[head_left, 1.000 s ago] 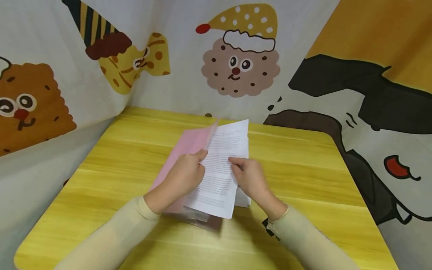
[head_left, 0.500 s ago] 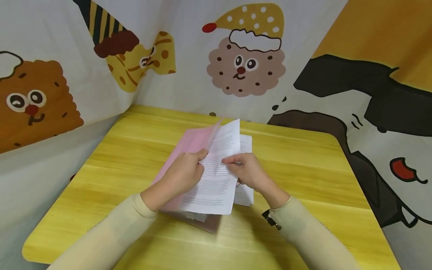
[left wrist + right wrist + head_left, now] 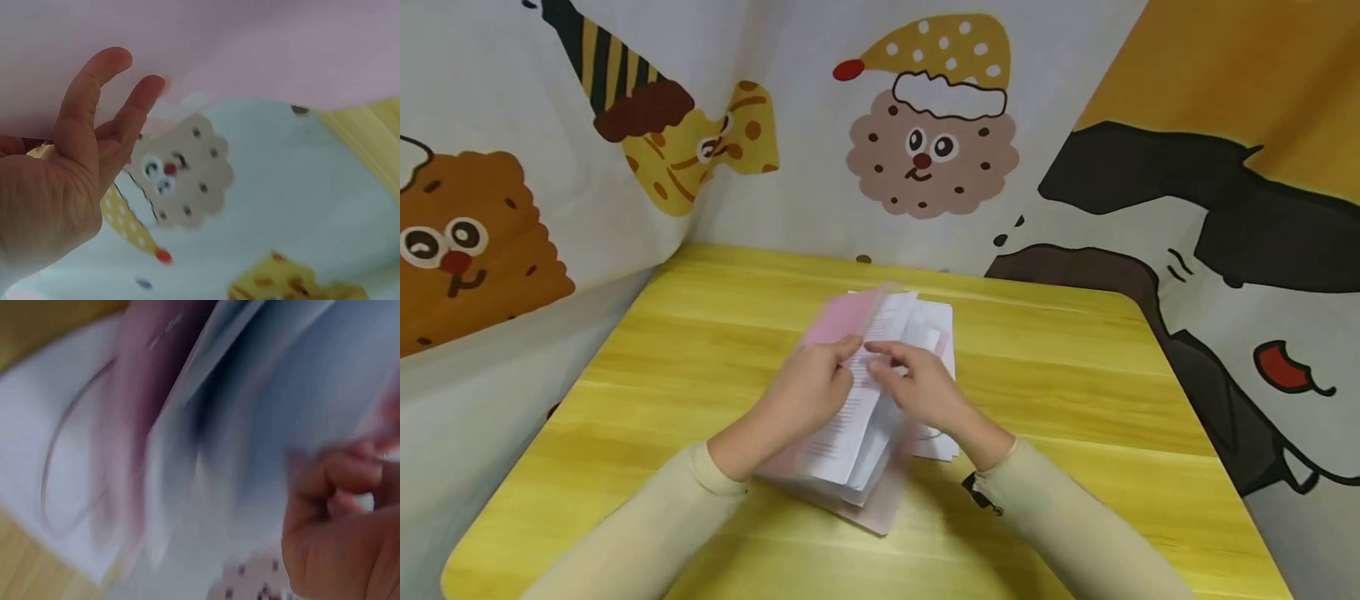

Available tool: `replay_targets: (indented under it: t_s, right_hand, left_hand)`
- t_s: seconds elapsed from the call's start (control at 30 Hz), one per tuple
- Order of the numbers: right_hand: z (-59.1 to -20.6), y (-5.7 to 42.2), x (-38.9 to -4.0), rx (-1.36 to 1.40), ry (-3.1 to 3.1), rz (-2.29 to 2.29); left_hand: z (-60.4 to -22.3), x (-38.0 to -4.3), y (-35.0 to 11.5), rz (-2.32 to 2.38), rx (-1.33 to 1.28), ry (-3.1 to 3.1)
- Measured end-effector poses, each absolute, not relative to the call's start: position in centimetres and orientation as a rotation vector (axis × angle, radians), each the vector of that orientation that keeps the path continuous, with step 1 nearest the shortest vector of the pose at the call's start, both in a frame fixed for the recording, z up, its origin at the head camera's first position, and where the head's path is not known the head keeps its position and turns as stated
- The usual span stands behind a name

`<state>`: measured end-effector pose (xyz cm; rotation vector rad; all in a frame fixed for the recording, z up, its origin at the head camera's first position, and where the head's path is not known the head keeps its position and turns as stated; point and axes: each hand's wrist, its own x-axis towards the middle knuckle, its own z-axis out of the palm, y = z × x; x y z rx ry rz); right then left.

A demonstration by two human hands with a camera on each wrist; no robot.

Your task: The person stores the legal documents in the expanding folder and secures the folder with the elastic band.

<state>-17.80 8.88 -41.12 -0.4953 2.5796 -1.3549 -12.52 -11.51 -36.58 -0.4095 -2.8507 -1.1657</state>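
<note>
Left forearm (image 3: 640, 525) and right forearm (image 3: 1078, 525), both sleeved, are angled inward, the left hand (image 3: 808, 383) being held thumb uppermost with two fingers (image 3: 81, 103) slightly bent, the right hand (image 3: 928, 387) positioned near it, thumb and index fingertip slightly parted.

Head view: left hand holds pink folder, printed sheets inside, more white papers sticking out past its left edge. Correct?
Wrong side: the head view shows white papers past its right edge. The left hand does hold the pink folder, printed sheets inside.
</note>
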Motion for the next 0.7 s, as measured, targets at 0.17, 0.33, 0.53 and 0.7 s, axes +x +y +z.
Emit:
replay_targets:
  t_s: [0.17, 0.33, 0.53, 0.7]
  right_hand:
    - [-41.9, 13.8, -20.2, 0.006, 2.439, -1.699]
    - [-43.8, 17.5, -22.9, 0.339, 2.061, -1.662]
    - [-44.8, 18.1, -24.4, 0.385, 1.857, -1.728]
    - [-45.4, 16.8, -25.1, 0.371, 1.895, -1.667]
  left_hand:
    - [-36.5, -12.6, -14.7, -1.170, -0.279, -2.803]
    - [-38.3, -13.5, -15.6, -1.162, -0.289, -2.870]
    - [-42.0, -15.0, -14.1, -1.158, -0.366, -3.007]
    - [-43.1, -15.2, -13.4, -1.189, -0.355, -3.040]
